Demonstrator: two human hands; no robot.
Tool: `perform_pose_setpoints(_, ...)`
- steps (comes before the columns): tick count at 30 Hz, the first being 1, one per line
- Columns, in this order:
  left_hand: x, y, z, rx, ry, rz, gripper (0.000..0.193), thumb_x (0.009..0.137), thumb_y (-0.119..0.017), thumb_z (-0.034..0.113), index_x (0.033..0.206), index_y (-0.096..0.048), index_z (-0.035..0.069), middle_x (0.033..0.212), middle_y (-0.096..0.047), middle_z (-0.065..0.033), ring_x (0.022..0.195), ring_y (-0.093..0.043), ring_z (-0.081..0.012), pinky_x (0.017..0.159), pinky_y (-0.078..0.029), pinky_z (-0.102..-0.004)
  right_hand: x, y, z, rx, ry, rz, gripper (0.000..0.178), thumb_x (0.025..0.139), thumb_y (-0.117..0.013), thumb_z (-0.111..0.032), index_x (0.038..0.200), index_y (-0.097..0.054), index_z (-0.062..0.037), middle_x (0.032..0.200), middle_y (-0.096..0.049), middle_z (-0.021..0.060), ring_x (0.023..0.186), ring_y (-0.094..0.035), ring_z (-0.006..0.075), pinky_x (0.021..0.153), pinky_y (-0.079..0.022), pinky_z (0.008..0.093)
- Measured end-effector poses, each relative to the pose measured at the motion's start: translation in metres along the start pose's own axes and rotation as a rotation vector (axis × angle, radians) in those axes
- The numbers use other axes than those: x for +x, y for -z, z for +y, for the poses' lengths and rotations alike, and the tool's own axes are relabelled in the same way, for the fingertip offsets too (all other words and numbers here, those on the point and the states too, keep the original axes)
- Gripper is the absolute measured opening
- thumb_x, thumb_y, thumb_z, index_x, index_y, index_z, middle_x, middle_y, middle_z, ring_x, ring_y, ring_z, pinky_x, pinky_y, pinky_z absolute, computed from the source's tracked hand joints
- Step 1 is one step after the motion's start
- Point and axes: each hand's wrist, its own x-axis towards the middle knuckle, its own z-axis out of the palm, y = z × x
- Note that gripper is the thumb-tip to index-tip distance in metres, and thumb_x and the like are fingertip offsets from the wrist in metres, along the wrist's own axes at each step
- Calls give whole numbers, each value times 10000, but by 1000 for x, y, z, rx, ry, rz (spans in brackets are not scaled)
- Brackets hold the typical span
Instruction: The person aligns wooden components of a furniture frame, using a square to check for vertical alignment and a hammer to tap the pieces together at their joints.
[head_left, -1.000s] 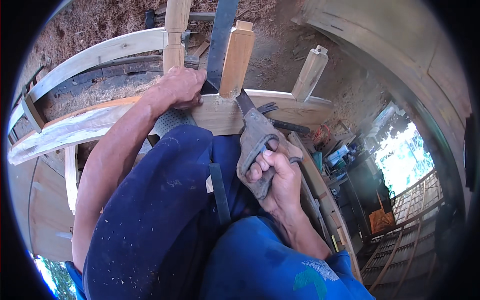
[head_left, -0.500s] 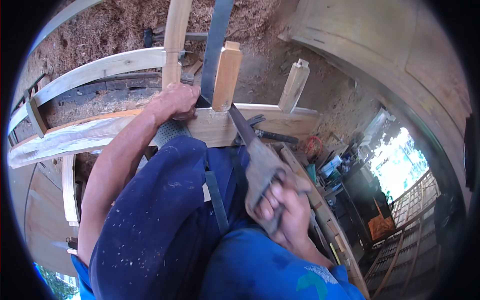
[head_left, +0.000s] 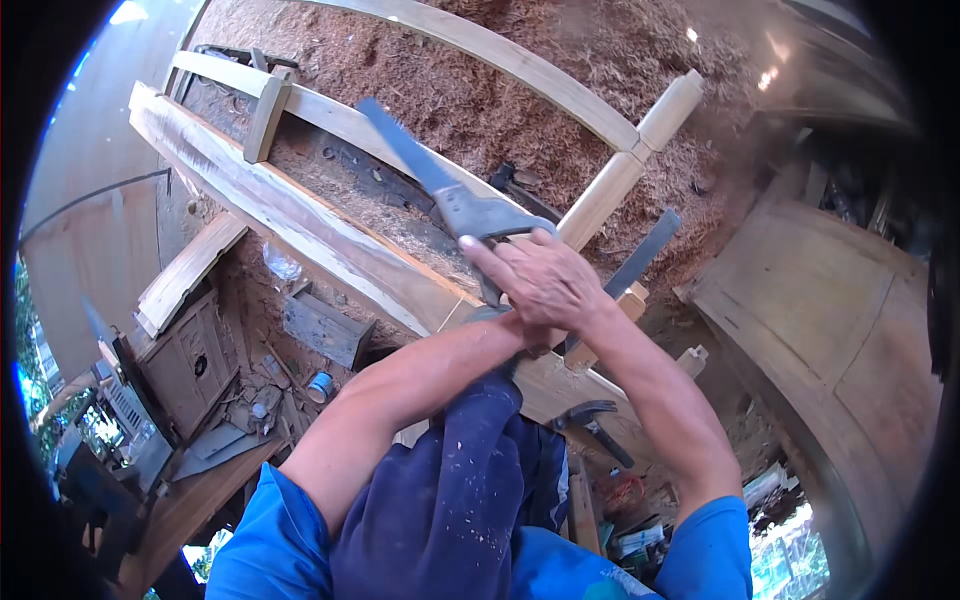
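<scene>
My right hand [head_left: 548, 275] grips a handsaw [head_left: 470, 212] by its handle, with the blade pointing up and to the left above a long wooden beam [head_left: 390, 287]. My left hand [head_left: 538, 343] lies under my right wrist at the beam. Its fingers are mostly hidden. Just right of the hands, a flat grey metal strip [head_left: 645, 250] stands up beside a short wooden post [head_left: 632, 302] set in the beam. A claw hammer [head_left: 592, 428] rests on the near side of the beam, and my dark-blue trouser leg [head_left: 450, 470] is close against it.
A rail [head_left: 340, 117] and a jointed upright [head_left: 630, 178] lie beyond the beam. Shavings [head_left: 600, 70] cover the far ground. A wooden panel [head_left: 800, 300] stands at right. Left are a small wooden box [head_left: 327, 330], a blue-and-white tin [head_left: 320, 387] and scraps.
The saw has come away from beside the short post and swung left and up over the beam. My right arm now crosses above my left hand. The whole view has turned.
</scene>
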Motion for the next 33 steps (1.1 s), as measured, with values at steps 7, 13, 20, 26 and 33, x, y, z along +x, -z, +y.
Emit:
perform_pose_setpoints(7,33,-38,-14,116,-184,281,352,769,-710,195,1084,-683,38,1015,-728,-169,978,-706,-335,829,-551,-457,44,-78,22,-52,203,-98,461,913,-480,-120,1371,-520,-153,978,-576,44,928,-578,195,823,-441,336)
perform_pose_setpoints(13,45,-97,-59,316,-314,696,354,811,-676,225,1111,-662,37,1036,-720,-179,992,-697,-348,843,-545,-461,-122,-35,-67,305,-841,506,190,832,-707,-99,964,-596,-20,838,-574,140,790,-608,307,696,-502,388)
perform_pose_setpoints(20,-13,13,6,61,16,-89,407,781,-695,146,1173,-654,44,1108,-717,-155,1066,-683,-317,892,-526,-446,-303,-112,-183,-6,-1321,-75,378,758,-760,-224,980,-517,-38,971,-520,169,937,-543,359,760,-456,454)
perform_pose_setpoints(26,-14,19,2,92,25,-132,435,772,-701,158,1183,-634,31,1139,-701,-171,1099,-667,-324,923,-511,-440,-332,-111,-149,86,-1117,-288,333,753,-685,-179,1018,-523,-59,975,-572,193,948,-583,386,777,-491,501)
perform_pose_setpoints(33,-15,15,1,70,17,-125,457,746,-748,169,1160,-626,19,1101,-713,-174,1057,-684,-328,875,-532,-447,-298,35,-20,374,-1027,-435,264,905,-592,-286,1088,-565,-97,804,-671,238,808,-652,467,728,-504,564)
